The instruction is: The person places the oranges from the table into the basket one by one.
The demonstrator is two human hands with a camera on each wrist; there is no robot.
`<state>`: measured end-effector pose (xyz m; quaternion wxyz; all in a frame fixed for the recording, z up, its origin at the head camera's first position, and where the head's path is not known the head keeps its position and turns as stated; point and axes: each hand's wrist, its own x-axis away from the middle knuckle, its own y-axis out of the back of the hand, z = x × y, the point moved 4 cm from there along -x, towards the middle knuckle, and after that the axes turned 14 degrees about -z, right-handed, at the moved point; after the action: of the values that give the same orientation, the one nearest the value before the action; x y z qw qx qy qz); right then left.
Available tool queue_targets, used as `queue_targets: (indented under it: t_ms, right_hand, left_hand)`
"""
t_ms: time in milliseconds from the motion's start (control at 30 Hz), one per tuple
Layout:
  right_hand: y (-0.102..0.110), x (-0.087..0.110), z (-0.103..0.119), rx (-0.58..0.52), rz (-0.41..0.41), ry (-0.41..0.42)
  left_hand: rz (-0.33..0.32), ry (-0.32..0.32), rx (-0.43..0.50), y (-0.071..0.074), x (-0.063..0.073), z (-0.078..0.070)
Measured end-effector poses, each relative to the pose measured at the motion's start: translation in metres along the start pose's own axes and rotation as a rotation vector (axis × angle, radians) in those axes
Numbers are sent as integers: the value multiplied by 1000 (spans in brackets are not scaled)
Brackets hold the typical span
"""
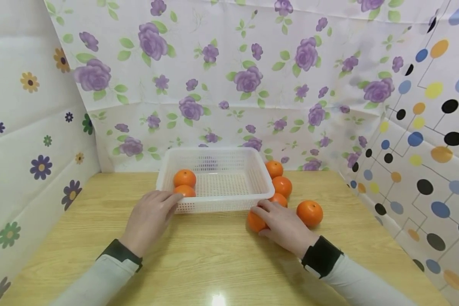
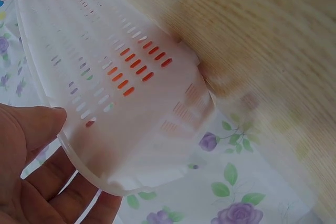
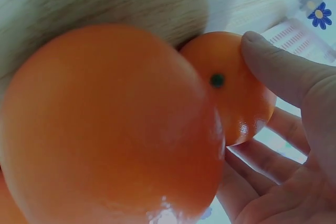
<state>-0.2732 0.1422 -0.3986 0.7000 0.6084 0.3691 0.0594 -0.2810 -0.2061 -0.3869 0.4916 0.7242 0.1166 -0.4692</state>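
The left hand (image 1: 152,214) pinched the white basket (image 1: 214,207) by its rim (image 1: 222,198); two oranges (image 1: 185,178) lay inside, beside that hand. The right hand (image 1: 284,223) gripped another orange (image 1: 255,222), with three loose oranges (image 1: 282,187) beyond it and a single orange (image 1: 310,213) rightward; only the right-wrist view showed the gripped one's green stem end (image 3: 217,80)

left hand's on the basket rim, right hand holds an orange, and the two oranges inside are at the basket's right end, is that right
Not quite: the two oranges inside are at the left end of the basket, as the head view shows; the rest holds.
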Motion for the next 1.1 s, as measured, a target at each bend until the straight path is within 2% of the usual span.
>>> queue_targets:
  t_ms: [500,700,867,1100]
  right_hand:
    - [8,2,10,-54,-77,66]
    - [12,1,13,-56,-84,77]
    - [16,-1,15,-63,-121,106]
    - [22,-2,16,-84,-137,121]
  left_hand:
    - [0,36,13,3,0,-1]
    - [1,30,8,2,-1,-1]
    - [4,29,0,2,-1,-1]
    - [-17,9,3,3,-1,-1]
